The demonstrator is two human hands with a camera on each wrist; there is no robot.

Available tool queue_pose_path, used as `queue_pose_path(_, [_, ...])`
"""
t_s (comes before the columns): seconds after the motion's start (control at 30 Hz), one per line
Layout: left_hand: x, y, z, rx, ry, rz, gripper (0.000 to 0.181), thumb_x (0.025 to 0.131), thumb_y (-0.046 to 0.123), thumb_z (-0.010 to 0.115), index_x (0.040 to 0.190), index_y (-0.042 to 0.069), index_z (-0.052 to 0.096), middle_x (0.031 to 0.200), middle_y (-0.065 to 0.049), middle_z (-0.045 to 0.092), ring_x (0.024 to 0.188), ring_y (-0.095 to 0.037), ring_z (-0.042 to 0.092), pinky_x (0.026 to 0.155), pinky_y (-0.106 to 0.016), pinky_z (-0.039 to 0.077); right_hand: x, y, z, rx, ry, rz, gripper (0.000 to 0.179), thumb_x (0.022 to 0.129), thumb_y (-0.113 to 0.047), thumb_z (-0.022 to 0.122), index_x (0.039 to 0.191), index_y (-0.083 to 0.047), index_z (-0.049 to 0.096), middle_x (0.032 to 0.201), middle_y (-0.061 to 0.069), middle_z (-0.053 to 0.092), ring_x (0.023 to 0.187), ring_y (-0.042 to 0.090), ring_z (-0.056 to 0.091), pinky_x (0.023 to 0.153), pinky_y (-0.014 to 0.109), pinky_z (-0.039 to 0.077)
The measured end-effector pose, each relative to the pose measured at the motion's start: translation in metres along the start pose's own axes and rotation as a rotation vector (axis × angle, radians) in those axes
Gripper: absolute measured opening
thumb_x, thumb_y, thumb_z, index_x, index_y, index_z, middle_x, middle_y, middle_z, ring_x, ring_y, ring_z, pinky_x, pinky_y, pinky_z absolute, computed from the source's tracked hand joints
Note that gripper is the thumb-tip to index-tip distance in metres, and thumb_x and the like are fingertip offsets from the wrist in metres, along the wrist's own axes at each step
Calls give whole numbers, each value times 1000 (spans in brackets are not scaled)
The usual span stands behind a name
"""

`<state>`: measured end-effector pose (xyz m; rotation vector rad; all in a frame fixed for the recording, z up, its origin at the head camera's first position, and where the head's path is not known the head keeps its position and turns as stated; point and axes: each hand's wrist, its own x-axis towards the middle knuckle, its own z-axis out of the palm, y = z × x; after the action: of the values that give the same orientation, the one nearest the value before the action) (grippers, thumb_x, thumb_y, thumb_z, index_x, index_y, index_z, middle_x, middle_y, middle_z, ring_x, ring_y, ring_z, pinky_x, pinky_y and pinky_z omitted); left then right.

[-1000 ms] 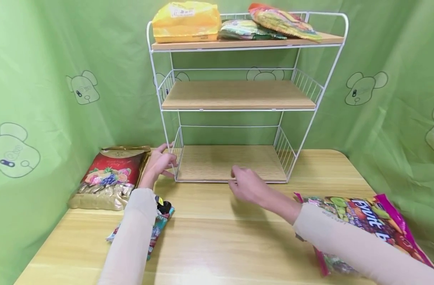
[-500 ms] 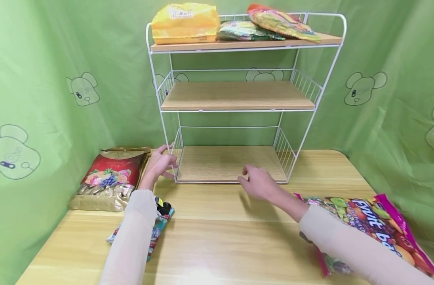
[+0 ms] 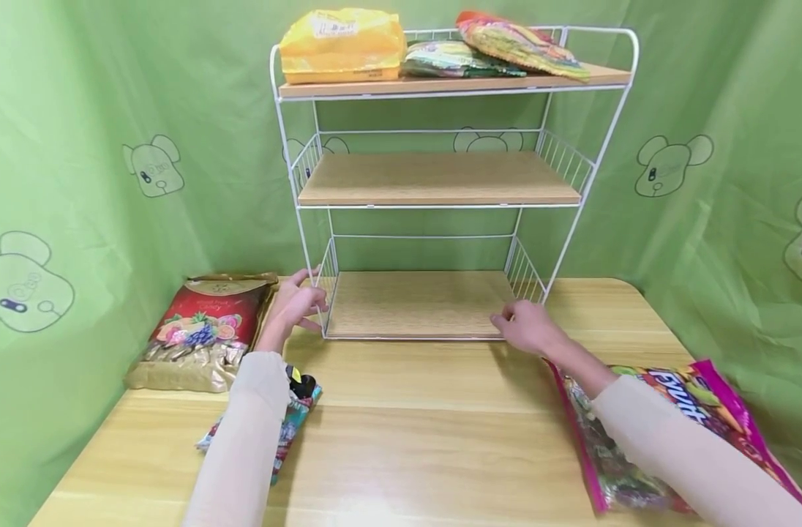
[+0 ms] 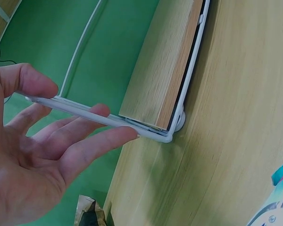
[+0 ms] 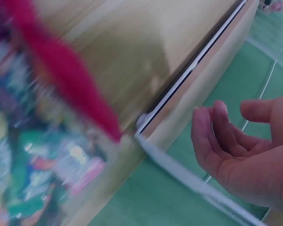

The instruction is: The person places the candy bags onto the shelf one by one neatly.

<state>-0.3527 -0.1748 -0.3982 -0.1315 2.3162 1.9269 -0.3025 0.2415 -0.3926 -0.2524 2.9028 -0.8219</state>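
A white wire rack (image 3: 440,204) with wooden shelves stands at the back of the table. At its lower left post, my left hand (image 3: 295,304) has its thumb and fingers about the white frame, as the left wrist view (image 4: 61,141) also shows. My right hand (image 3: 529,326) is at the rack's lower right front corner. Its fingers curl loosely and hold nothing in the right wrist view, where the right post runs just beside them. Under my right forearm lies a large fruit candy bag (image 3: 592,439) with magenta edges.
A red and gold candy bag (image 3: 206,322) lies left of the rack. A small teal packet (image 3: 295,421) is partly hidden beneath my left forearm. On the top shelf are a yellow bag (image 3: 342,47), a green packet (image 3: 454,58) and a red-yellow packet (image 3: 513,44).
My right hand has moved rightward along the bottom shelf's front edge to the right corner. My left hand has stayed at the left post.
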Motion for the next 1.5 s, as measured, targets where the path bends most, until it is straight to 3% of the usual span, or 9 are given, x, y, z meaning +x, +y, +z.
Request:
queue_pose_path(0.17, [2,0,0,0,1,-1,79,83,3,57,157,26,39,112,-26,65,122,-49,60,84,-61,62,-2,17,-20,-42,-44,27,40,105,-27,46,85,3,64,58,-4,45,48,7,35,43,17,31])
queue_pose_path(0.47, [2,1,1,-14,9,-4,79,82,3,56,156,25,40,106,-19,65,122,-49,60,80,-59,63,-4,30,-54,-97,-86,90,54,107,-40,38,72,-9,64,57,0,56,51,14,47,51,27,41])
queue_pose_path(0.6, [1,2,1,-12,7,-7,79,83,3,57,157,25,39,109,-21,65,121,-49,61,81,-60,62,-3,29,-62,-60,-42,111,57,108,-45,34,95,4,63,72,10,61,63,23,57,54,32,47])
queue_pose_path(0.67, [0,3,1,-11,6,-3,79,83,3,57,157,25,39,109,-22,65,121,-49,61,82,-60,62,-3,29,-64,-24,2,112,64,108,-46,33,115,13,56,91,26,64,79,36,63,62,40,55])
queue_pose_path(0.77, [1,4,0,-13,6,5,79,83,3,57,157,24,39,105,-20,65,120,-49,61,81,-60,62,-1,27,-63,61,59,114,73,107,-47,33,140,18,39,125,43,53,107,53,58,84,59,58])
queue_pose_path(0.87, [1,3,0,-15,6,10,79,82,3,57,157,24,40,101,-17,66,119,-49,62,80,-59,62,3,26,-61,185,78,123,76,107,-46,32,155,12,18,141,43,42,115,55,53,96,64,52])
queue_pose_path(0.97, [2,2,0,0,7,7,78,82,3,57,156,25,40,103,-20,67,117,-48,63,80,-59,63,9,25,-58,351,63,129,74,108,-40,32,160,4,3,151,39,34,124,52,50,106,62,49])
queue_pose_path(1.13, [2,-2,1,17,6,7,79,82,4,58,156,25,41,109,-25,66,111,-42,64,81,-58,63,15,24,-55,572,30,124,66,109,-23,30,161,-3,-4,161,35,19,145,52,30,118,62,38])
queue_pose_path(1.5, [1,1,0,29,14,8,80,81,3,58,156,24,40,94,-12,67,108,-42,64,81,-57,63,18,29,-57,616,-27,130,63,106,-20,29,160,3,5,159,37,20,139,53,35,118,60,38])
